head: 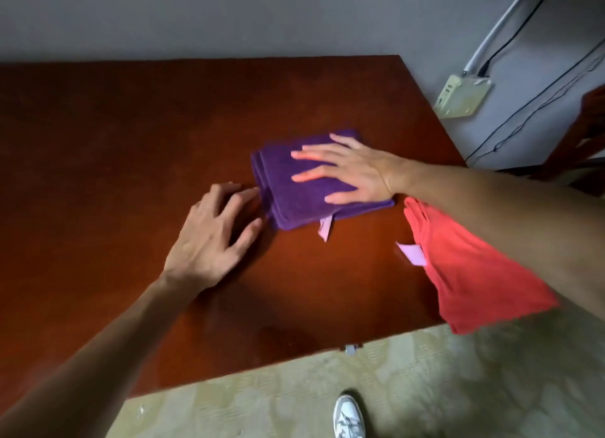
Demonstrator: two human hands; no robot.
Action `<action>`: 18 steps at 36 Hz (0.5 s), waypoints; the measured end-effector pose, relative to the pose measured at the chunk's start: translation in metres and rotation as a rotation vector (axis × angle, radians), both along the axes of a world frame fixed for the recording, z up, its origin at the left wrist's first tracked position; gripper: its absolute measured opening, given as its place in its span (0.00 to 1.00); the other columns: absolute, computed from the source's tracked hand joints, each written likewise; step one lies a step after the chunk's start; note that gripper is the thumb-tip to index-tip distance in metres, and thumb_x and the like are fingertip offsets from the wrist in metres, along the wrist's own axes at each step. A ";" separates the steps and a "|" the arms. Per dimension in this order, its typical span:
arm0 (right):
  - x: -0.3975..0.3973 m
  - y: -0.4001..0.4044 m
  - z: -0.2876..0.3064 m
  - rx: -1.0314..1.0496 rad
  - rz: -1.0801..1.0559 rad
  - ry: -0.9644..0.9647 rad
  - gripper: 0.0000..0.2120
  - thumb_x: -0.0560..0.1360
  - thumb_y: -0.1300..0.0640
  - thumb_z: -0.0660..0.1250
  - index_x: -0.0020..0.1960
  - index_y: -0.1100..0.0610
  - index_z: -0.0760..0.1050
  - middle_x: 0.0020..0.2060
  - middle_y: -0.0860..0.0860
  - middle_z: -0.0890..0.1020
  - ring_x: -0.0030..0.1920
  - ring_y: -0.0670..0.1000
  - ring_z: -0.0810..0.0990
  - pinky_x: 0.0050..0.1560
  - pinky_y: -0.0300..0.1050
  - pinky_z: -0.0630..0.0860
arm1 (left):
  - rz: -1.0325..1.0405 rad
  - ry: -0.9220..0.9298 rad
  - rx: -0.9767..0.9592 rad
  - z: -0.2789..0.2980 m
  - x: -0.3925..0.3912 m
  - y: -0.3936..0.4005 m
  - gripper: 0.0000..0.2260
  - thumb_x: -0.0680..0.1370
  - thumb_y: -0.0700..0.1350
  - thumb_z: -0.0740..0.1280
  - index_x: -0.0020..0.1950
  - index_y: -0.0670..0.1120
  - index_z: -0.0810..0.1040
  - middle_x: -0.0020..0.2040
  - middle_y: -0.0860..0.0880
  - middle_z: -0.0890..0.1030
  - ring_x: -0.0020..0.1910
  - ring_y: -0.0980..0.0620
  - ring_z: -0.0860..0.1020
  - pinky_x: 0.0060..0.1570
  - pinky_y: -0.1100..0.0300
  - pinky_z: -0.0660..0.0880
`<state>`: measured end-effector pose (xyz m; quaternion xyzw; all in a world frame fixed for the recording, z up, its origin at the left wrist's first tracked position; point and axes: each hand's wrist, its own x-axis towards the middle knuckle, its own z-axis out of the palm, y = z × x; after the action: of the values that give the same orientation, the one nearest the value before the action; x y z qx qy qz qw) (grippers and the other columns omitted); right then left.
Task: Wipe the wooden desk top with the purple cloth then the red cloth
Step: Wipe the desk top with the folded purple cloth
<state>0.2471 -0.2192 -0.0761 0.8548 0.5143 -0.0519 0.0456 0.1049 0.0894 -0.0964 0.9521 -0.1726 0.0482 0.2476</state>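
The reddish-brown wooden worktop (131,162) fills most of the view, and the folded purple terry cloth (294,192) lies on it right of centre, serving here as the landmark. Just left of the purple cloth, the left hand (209,238) rests on the bare wood with its fingers (242,198) spread and loosely bent, holding nothing; the fingertips reach the cloth's left edge, and whether they actually touch it cannot be told. On top of the purple cloth the right hand (353,172) lies palm down, its fingers (311,175) straight and fanned apart, pressing flat on the fabric rather than curling round it. A small pale pink label (325,228) sticks out from the cloth's near edge. To the right of the purple cloth and nearer the person, a folded coral-red cloth (474,274) lies at the worktop's near right corner, partly under the right forearm, its near end hanging past the worktop's edge; a pale lilac tag (412,252) shows at its left side. Beyond the purple cloth to the right, a cream-coloured wall box (461,97) with cables sits on the grey wall. Below, on the pale green floor (458,388), a white sneaker (348,416) shows.
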 end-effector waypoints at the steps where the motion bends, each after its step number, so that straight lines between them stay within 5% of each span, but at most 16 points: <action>1: 0.020 -0.002 0.001 -0.003 -0.008 -0.002 0.29 0.82 0.35 0.52 0.81 0.40 0.55 0.84 0.46 0.50 0.83 0.49 0.48 0.80 0.67 0.47 | -0.043 -0.001 0.031 -0.001 0.011 -0.008 0.25 0.81 0.60 0.58 0.75 0.51 0.71 0.69 0.45 0.71 0.70 0.44 0.71 0.66 0.48 0.68; 11: 0.192 -0.033 0.010 -0.036 -0.079 -0.027 0.29 0.82 0.33 0.46 0.82 0.39 0.52 0.84 0.46 0.50 0.83 0.49 0.50 0.81 0.64 0.50 | -0.104 0.076 0.107 0.001 0.123 -0.074 0.25 0.82 0.64 0.54 0.79 0.60 0.64 0.76 0.46 0.64 0.78 0.47 0.61 0.76 0.48 0.60; 18: 0.245 -0.049 0.008 0.037 -0.260 0.004 0.31 0.80 0.30 0.43 0.81 0.36 0.51 0.84 0.43 0.50 0.83 0.49 0.49 0.81 0.62 0.47 | -0.106 0.073 0.106 -0.001 0.133 -0.078 0.25 0.82 0.64 0.55 0.78 0.61 0.65 0.77 0.50 0.64 0.80 0.55 0.56 0.75 0.54 0.56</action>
<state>0.4923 -0.2680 -0.0684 0.9149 0.3999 -0.0496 0.0218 0.2375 0.0116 -0.0975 0.9546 -0.2158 -0.0087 0.2050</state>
